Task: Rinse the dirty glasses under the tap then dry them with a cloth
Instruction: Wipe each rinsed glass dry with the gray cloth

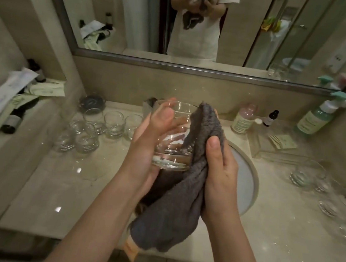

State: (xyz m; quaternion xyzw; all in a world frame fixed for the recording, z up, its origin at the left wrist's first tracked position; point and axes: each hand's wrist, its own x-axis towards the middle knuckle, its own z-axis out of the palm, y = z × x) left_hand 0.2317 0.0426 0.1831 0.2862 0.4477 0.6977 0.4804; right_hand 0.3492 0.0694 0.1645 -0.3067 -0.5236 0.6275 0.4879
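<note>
Spreading across the view was the marble counter [55, 192], its round basin [246, 183] at about three o'clock of the hands. A grey cloth [170, 213] hung soft and limp, draped from the right hand [217, 171], whose fingers were curled round its folds, thumb on top. Above the counter's middle, the left hand [151, 141] cradled a clear glass tumbler [172, 135], fingers wrapped round its wall. The tumbler looked rigid, thick-based, probably wet and slippery, and breakable; holding it round the body seemed safest. More glasses [93, 130] stood grouped at nine o'clock, others [314, 178] at three o'clock.
</note>
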